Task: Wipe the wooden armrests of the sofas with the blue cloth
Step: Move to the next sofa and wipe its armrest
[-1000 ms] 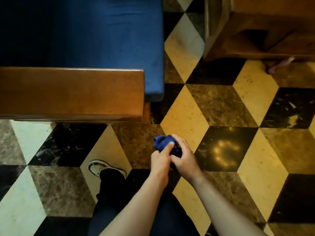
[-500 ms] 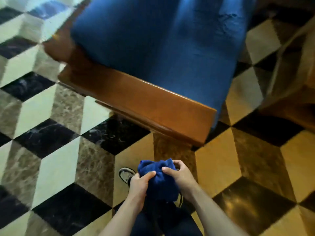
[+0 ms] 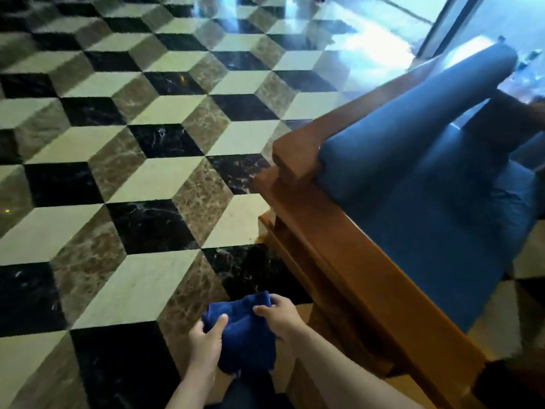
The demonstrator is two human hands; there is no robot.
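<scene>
The blue cloth (image 3: 244,335) hangs spread between both hands, low in the middle of the view. My left hand (image 3: 205,343) pinches its left edge and my right hand (image 3: 278,318) grips its upper right corner. To the right stands a sofa with a blue seat cushion (image 3: 448,246) and a blue back cushion (image 3: 413,122). Its long wooden armrest (image 3: 354,261) runs diagonally from the middle right down to the lower right, a short way right of my hands. The cloth is not touching the wood.
A floor of cream, brown and black cube-pattern tiles (image 3: 132,172) spreads to the left and behind. Bright light falls through a glass door (image 3: 442,25) at the top right. My dark trouser leg (image 3: 250,391) shows below the cloth.
The view has swung to the left, so the sofa now lies on the right and open floor fills the left. The cloth has been unfolded from a bunch into a spread sheet.
</scene>
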